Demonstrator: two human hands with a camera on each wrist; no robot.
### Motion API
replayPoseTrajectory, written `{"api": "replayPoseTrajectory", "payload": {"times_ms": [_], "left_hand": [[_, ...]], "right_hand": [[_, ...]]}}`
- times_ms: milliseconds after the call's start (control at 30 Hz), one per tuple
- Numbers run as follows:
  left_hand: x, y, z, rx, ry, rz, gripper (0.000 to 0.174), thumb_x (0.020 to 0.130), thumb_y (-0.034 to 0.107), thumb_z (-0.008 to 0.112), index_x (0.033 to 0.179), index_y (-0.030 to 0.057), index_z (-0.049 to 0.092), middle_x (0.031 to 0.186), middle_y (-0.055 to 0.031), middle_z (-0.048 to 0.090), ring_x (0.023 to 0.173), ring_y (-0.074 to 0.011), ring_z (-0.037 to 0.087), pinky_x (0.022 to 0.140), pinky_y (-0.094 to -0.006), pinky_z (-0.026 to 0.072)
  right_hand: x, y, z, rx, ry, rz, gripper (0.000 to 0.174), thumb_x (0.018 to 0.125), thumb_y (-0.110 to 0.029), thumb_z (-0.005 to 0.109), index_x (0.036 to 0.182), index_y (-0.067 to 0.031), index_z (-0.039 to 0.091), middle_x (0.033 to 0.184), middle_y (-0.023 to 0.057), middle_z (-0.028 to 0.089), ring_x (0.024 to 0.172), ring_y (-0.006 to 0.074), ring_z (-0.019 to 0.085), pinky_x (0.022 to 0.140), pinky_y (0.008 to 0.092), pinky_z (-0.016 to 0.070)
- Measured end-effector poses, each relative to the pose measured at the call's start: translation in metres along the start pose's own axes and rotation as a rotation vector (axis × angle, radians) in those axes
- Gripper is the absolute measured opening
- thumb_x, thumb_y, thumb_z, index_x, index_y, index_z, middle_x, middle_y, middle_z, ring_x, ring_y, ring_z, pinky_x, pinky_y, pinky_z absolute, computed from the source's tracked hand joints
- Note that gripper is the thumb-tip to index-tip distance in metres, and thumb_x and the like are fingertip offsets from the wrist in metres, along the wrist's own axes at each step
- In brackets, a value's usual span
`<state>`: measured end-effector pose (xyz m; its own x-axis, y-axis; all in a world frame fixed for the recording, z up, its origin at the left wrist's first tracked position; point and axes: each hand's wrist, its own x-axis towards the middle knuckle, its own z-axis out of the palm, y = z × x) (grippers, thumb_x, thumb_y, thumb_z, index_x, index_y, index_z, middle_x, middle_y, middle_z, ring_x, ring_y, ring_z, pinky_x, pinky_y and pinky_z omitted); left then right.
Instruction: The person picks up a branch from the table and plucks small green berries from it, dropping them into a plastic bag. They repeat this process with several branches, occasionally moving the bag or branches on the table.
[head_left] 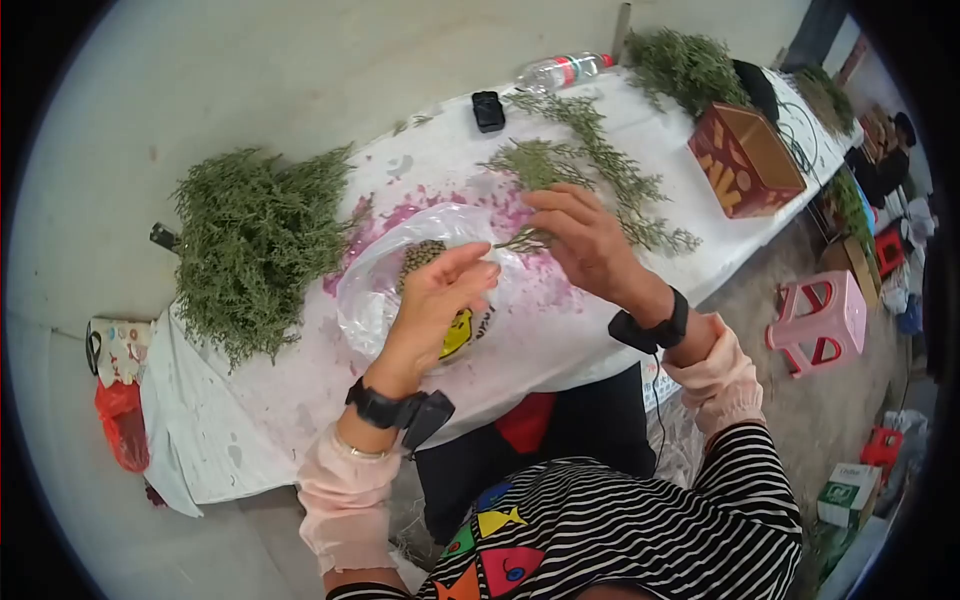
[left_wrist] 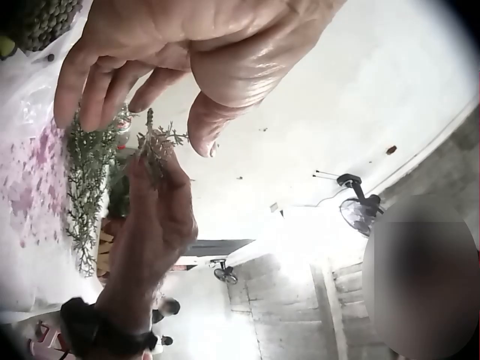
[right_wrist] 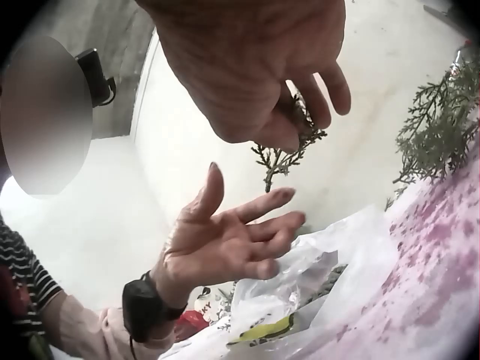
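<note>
Striped shirt (head_left: 640, 505), sprig (left_wrist: 157, 147) pinched in right hand (head_left: 592, 242), left hand (head_left: 437, 302), fingers apart, just beside it

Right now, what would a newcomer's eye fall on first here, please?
Probably the bushy green heap on the left of the table, then the pink stains around the clear plastic bag near the middle. The right grip, pinching a small sprig above the table, might come next.
</note>
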<state>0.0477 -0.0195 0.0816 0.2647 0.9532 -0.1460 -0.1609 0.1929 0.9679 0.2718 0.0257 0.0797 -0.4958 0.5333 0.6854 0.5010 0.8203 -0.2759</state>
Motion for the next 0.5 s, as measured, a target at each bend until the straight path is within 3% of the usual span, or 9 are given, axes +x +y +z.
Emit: {"api": "replayPoseTrajectory", "payload": {"times_ms": [167, 300, 433, 500], "left_hand": [[0.023, -0.003, 0.025, -0.114, -0.048, -0.097, 0.035, 0.086, 0.018, 0.060, 0.115, -0.0010, 0.055, 0.097, -0.0076, 0.062, 0.092, -0.0132, 0.058, 0.071, -0.0280, 0.0507], [0.023, -0.015, 0.025, -0.191, -0.025, -0.130, 0.029, 0.086, 0.016, 0.061, 0.110, 0.0004, 0.058, 0.091, -0.0040, 0.063, 0.085, -0.0120, 0.059, 0.070, -0.0267, 0.0505], [0.010, -0.020, 0.016, -0.214, 0.038, -0.144, 0.030, 0.083, 0.018, 0.064, 0.107, 0.0006, 0.059, 0.087, -0.0031, 0.064, 0.080, -0.0105, 0.062, 0.064, -0.0222, 0.0492], [0.004, -0.024, 0.007, -0.259, 0.040, -0.117, 0.027, 0.084, 0.017, 0.063, 0.105, 0.0011, 0.059, 0.087, -0.0037, 0.064, 0.079, -0.0114, 0.062, 0.063, -0.0232, 0.0500]], "right_hand": [[-0.017, -0.017, 0.010, 0.092, 0.005, -0.042, 0.036, 0.063, 0.006, 0.060, 0.098, -0.0049, 0.056, 0.112, 0.0105, 0.056, 0.102, 0.0332, 0.051, 0.085, 0.0403, 0.0438], [-0.022, -0.028, 0.013, 0.195, -0.131, -0.025, 0.034, 0.064, 0.003, 0.060, 0.097, -0.0044, 0.057, 0.109, 0.0105, 0.057, 0.102, 0.0326, 0.051, 0.084, 0.0404, 0.0439], [-0.021, -0.038, 0.008, 0.391, -0.205, -0.063, 0.033, 0.065, 0.002, 0.059, 0.098, -0.0029, 0.059, 0.108, 0.0107, 0.057, 0.099, 0.0322, 0.053, 0.084, 0.0398, 0.0439], [-0.012, -0.036, 0.008, 0.587, -0.253, -0.058, 0.032, 0.068, 0.003, 0.057, 0.100, -0.0015, 0.060, 0.107, 0.0103, 0.058, 0.096, 0.0273, 0.055, 0.084, 0.0368, 0.0444]]}}
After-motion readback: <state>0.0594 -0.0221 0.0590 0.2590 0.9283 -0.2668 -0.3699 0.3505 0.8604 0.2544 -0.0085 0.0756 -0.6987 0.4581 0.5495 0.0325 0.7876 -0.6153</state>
